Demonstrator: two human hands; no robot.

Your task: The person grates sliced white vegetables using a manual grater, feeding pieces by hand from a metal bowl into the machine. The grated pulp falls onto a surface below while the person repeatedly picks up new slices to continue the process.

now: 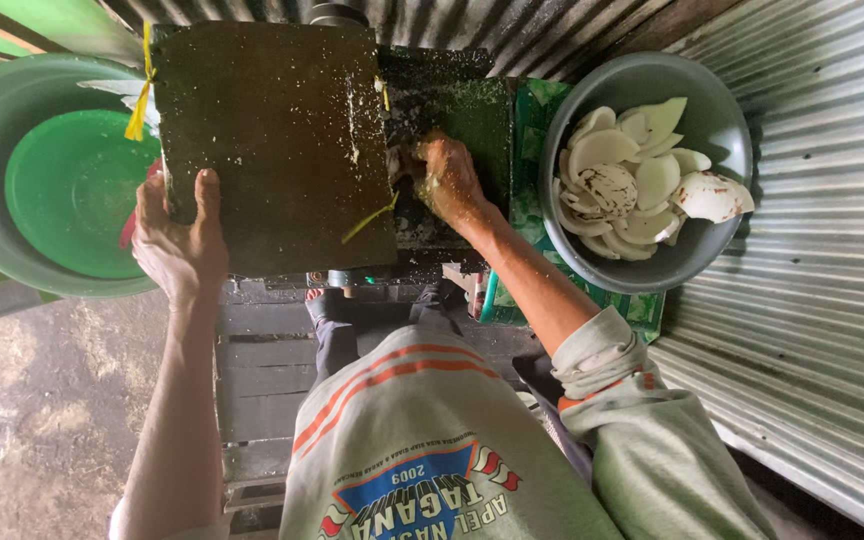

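- The left hand [180,238] grips the near edge of the dark flat cover [277,140], thumb on top, seemingly to steady the grating machine [447,120].
- The right hand [449,180] is closed on a white coconut piece [402,165], pressing it into the opening.
- Further right, a grey bowl [712,120] keeps more coconut pieces [632,180] within reach.

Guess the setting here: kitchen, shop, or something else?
Likely a small makeshift food-processing stall, perhaps for grating coconut: corrugated metal walls, a grey bowl of white coconut pieces, and a crumb-covered dark machine the hands work at.
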